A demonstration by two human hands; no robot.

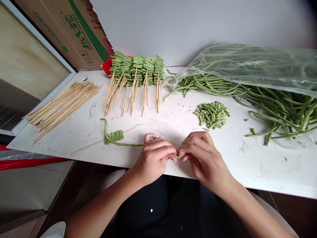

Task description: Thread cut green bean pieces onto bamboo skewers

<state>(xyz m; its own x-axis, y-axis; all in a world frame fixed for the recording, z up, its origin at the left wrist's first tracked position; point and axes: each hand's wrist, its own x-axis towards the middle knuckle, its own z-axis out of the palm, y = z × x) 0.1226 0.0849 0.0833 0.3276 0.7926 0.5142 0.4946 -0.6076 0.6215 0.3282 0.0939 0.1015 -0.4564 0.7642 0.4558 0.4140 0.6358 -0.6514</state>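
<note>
My left hand (152, 158) and my right hand (201, 155) meet at the near edge of the white marble table (260, 165), both pinching a long green bean (126, 144). The bean runs left from my fingers across the table to a bamboo skewer (89, 146) with several bean folds threaded on it (115, 136). Fingers of both hands are curled closed on the bean.
A pile of bare bamboo skewers (61, 107) lies at the left. Finished bean skewers (136, 74) are stacked at the back. A heap of short bean pieces (212, 114) lies mid-table, loose long beans (277, 105) and a plastic bag (247, 64) at right, a cardboard box (69, 29) behind.
</note>
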